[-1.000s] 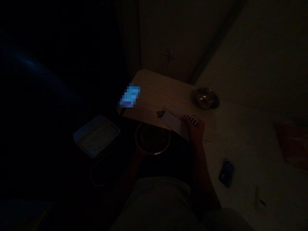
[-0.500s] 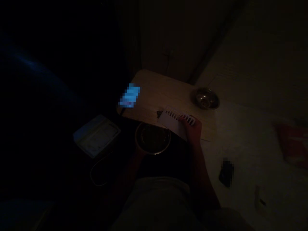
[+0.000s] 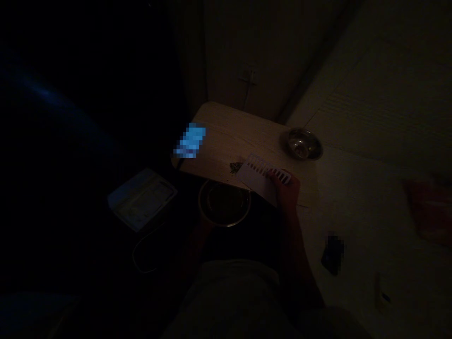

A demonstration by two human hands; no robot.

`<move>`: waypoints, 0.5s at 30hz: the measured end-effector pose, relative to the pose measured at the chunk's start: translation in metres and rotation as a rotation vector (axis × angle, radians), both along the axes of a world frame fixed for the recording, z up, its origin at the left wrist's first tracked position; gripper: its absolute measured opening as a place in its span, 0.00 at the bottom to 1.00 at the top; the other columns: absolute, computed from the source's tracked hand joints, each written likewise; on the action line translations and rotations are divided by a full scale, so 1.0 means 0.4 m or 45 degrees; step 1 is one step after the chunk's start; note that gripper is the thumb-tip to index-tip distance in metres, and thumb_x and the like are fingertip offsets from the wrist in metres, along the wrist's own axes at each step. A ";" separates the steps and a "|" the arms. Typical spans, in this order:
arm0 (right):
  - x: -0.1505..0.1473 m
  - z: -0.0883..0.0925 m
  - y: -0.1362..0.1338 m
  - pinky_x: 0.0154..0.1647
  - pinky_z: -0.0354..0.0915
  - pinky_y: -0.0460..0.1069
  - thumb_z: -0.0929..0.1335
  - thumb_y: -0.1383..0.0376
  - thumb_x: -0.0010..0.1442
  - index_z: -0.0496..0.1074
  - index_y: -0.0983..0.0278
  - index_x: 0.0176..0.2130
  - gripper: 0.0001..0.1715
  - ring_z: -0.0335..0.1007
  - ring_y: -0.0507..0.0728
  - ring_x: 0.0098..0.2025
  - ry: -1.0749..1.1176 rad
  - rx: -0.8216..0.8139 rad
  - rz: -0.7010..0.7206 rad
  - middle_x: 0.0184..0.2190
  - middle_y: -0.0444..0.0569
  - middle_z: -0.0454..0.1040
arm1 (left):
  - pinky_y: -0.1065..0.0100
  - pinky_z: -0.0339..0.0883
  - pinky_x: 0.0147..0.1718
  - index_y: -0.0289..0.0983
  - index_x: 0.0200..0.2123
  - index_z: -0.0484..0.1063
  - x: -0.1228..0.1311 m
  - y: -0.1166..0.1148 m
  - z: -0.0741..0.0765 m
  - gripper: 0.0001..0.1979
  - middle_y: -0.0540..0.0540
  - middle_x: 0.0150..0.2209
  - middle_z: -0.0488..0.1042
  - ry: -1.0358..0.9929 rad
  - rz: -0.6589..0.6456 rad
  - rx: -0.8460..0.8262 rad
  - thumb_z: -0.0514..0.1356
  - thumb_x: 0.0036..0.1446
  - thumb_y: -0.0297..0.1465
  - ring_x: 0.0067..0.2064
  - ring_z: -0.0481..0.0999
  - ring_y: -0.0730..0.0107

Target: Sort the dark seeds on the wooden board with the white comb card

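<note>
The scene is very dark. My right hand [image 3: 287, 188] grips a flat white piece with a row of slots [image 3: 259, 183] along its upper edge; its exact kind I cannot tell. The piece lies low over the near edge of a wooden table [image 3: 226, 127]. Beside its left end is a small heap of greenish-dark bits [image 3: 235, 167]. Below the table edge, my left hand [image 3: 208, 221] holds the rim of a round metal bowl [image 3: 243, 214], its fingers mostly in shadow. The bowl's contents are too dark to make out.
A second metal bowl [image 3: 304, 145] stands at the table's right end, and a glowing pixelated screen [image 3: 190, 140] lies at its left. A pale box-like container [image 3: 141, 200] sits lower left. On the light surface at right lie a dark object [image 3: 332, 254] and something red [image 3: 431, 212].
My right hand and the slotted white piece have shifted slightly to the right, so more of the heap of bits shows. The bowl in my left hand stays in place.
</note>
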State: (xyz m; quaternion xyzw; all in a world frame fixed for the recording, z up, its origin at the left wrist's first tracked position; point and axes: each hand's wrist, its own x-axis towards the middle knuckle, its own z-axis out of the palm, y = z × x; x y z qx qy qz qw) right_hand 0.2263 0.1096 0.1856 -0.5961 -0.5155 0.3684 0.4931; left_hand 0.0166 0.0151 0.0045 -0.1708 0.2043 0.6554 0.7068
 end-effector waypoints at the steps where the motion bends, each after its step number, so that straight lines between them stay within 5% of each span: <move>1: -0.002 0.000 0.000 0.29 0.62 0.47 0.78 0.52 0.48 0.80 0.64 0.30 0.19 0.67 0.53 0.28 0.007 -0.001 0.002 0.24 0.43 0.76 | 0.43 0.59 0.71 0.43 0.65 0.74 0.001 0.001 0.003 0.28 0.40 0.57 0.81 0.002 0.015 -0.022 0.53 0.71 0.49 0.71 0.68 0.50; 9: -0.016 -0.013 -0.005 0.29 0.61 0.47 0.78 0.52 0.50 0.79 0.64 0.30 0.18 0.65 0.52 0.27 -0.019 0.001 0.053 0.24 0.42 0.74 | 0.42 0.57 0.73 0.44 0.65 0.73 0.002 0.003 0.021 0.27 0.42 0.56 0.81 0.092 0.006 -0.181 0.51 0.72 0.48 0.72 0.66 0.51; 15: -0.021 -0.012 -0.007 0.29 0.61 0.47 0.78 0.52 0.50 0.79 0.64 0.30 0.18 0.66 0.52 0.27 0.031 0.002 0.054 0.25 0.42 0.75 | 0.43 0.58 0.72 0.43 0.64 0.74 0.003 -0.002 0.025 0.27 0.41 0.56 0.81 0.058 0.026 -0.090 0.53 0.70 0.49 0.71 0.68 0.50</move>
